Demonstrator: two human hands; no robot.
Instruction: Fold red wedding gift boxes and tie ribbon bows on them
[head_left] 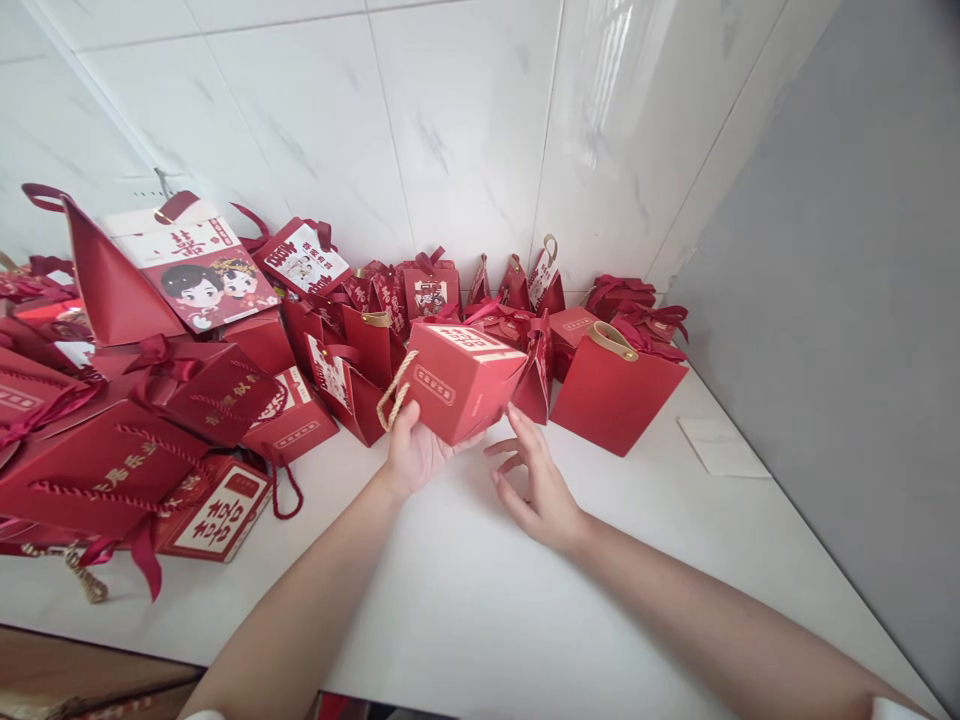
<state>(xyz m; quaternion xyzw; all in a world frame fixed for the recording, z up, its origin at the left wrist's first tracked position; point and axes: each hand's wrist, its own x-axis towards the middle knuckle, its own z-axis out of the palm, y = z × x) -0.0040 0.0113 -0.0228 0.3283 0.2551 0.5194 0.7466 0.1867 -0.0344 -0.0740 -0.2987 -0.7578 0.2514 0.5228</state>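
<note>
Red box [465, 390] is being held up at 12 o'clock, clamped between the left hand's [420, 458] thumb and fingers, while the right hand's [536, 490] fingers are spread right by its 4 o'clock edge (contact can't be told). Probably light, stiff card that's easily dented, so best gripped by the lower edges or handle [397, 378]. White bench [480, 600]'s backed by tiles [465, 120] at 12, grey panel [847, 330] at 2, gift boxes [97, 480] heaped at 10.
</note>
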